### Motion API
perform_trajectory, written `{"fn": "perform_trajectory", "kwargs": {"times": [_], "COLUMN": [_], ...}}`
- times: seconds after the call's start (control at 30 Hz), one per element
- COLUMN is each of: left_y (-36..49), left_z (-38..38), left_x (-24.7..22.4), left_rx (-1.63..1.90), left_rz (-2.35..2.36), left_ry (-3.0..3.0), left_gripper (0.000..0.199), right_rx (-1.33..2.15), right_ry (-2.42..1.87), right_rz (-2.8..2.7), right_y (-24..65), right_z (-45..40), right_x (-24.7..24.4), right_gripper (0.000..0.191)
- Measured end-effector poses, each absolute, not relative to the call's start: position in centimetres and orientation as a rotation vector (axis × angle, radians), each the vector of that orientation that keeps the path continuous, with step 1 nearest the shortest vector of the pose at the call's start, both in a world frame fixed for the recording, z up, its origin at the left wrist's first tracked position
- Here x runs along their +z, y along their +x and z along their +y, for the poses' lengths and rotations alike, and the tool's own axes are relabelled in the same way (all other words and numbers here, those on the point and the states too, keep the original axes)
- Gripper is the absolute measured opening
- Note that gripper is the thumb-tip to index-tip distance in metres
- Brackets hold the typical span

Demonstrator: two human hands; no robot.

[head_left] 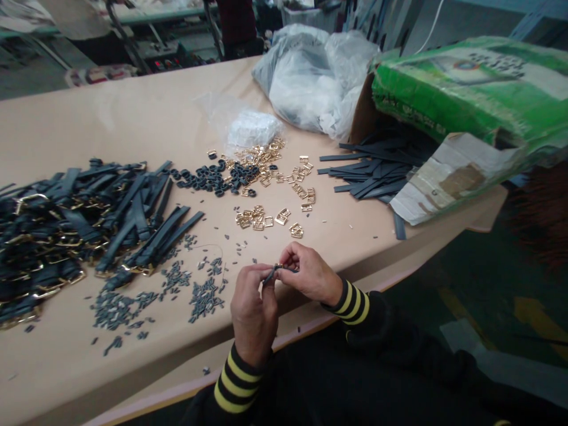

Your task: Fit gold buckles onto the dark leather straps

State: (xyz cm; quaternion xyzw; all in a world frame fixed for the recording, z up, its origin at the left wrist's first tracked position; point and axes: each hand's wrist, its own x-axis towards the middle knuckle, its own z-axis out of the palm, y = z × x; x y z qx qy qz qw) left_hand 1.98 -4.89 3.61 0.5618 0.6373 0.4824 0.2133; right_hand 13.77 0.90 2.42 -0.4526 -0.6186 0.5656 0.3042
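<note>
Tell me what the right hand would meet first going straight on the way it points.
The right hand would likely meet the left hand first, beyond the strap held between them; exact depth is unclear.

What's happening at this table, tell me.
A person works a dark strap with the left hand and right hand at the table's near edge; a glint of gold shows at the fingertips. To the left lies a heap of straps with gold buckles. Loose gold buckles lie beyond the hands, and plain straps stick out from a green box.
</note>
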Motion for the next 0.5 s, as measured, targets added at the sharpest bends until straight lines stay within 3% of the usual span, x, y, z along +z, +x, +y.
{"fn": "perform_trajectory", "kwargs": {"times": [0.2, 0.33, 0.43, 0.5], "left_y": [2.5, 2.2, 1.4, 0.8], "left_z": [-5.2, -5.1, -4.7, -4.4], "left_x": [3.2, 3.6, 3.9, 3.9], "left_rx": [1.396, 1.413, 1.403, 1.339], "left_rz": [1.795, 1.724, 1.442, 1.255], "left_ry": [1.624, 1.408, 1.008, 0.75], "left_gripper": [0.008, 0.003, 0.026, 0.028], "right_rx": [1.229, 1.275, 1.41, 1.473], "right_ry": [-1.302, -1.195, -1.047, -0.97], "right_rz": [-1.736, -1.719, -1.714, -1.741], "right_y": [12.9, 13.4, 14.3, 14.7], "right_z": [0.0, 0.4, 1.0, 1.3], "right_x": [3.0, 3.0, 3.3, 3.5], "right_gripper": [0.012, 0.01, 0.012, 0.014]}}
